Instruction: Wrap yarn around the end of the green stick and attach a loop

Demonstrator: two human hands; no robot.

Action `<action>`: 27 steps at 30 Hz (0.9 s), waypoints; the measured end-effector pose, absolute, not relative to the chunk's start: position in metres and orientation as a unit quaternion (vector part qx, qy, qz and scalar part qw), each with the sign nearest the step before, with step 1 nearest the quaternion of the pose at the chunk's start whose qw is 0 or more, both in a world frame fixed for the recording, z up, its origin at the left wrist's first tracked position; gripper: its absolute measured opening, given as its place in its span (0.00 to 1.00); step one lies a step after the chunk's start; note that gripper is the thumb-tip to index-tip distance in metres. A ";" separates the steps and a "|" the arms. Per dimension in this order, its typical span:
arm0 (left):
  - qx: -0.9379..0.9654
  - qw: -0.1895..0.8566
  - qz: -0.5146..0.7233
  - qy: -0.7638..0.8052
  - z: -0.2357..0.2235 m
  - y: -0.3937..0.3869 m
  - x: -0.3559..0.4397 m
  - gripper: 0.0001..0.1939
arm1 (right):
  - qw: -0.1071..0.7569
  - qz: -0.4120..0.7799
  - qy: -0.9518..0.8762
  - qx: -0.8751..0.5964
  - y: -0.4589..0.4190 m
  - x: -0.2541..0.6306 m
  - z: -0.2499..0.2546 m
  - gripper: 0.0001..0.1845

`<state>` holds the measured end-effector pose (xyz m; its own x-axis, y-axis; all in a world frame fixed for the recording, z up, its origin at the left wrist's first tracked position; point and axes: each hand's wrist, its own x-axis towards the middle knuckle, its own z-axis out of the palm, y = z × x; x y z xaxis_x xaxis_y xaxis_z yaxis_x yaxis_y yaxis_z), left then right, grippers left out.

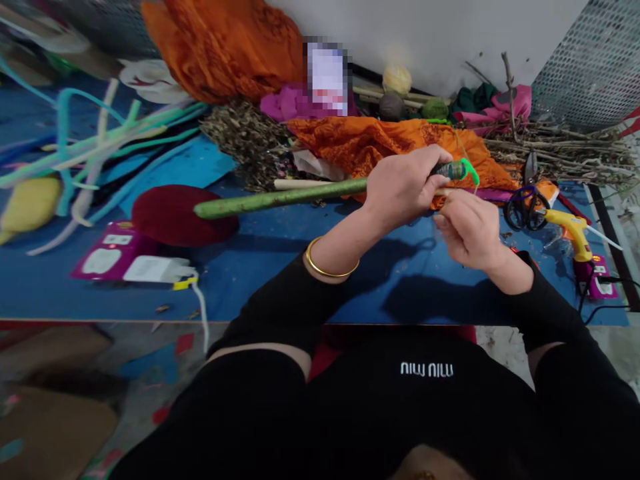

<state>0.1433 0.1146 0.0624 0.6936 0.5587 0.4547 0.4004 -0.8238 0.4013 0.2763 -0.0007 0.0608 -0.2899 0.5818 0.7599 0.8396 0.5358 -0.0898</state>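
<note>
My left hand (403, 187) is wrapped round a long green-covered stick (280, 197) that reaches left over the blue table (240, 280). A gold bangle sits on that wrist. At the stick's right end a bright green pipe cleaner (469, 169) curls out. My right hand (467, 230) is just below that end, fingers pinched together on a thin green strand that leads up to the stick's tip.
A dark red felt ball (180, 215) and a pink power strip (113, 252) lie at left. Scissors (525, 200) and a yellow glue gun (575, 233) lie at right. Orange cloth (380, 143), dried twigs (565, 153) and several coloured pipe cleaners (100, 143) fill the back.
</note>
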 end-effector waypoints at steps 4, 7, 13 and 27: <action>0.916 0.149 0.277 0.248 0.059 0.117 0.144 0.15 | 0.474 -0.040 -0.761 -0.440 -0.001 0.292 0.075 0.19; 0.920 0.158 0.268 0.238 0.060 0.115 0.142 0.15 | 0.546 -0.001 -0.710 -0.445 0.002 0.307 0.085 0.17; 0.930 0.201 0.224 0.210 0.060 0.106 0.144 0.16 | 0.547 0.049 -0.682 -0.483 0.014 0.327 0.085 0.18; 0.941 0.198 0.225 0.157 0.061 0.097 0.141 0.15 | 0.543 0.207 -0.626 -0.519 0.040 0.349 0.054 0.18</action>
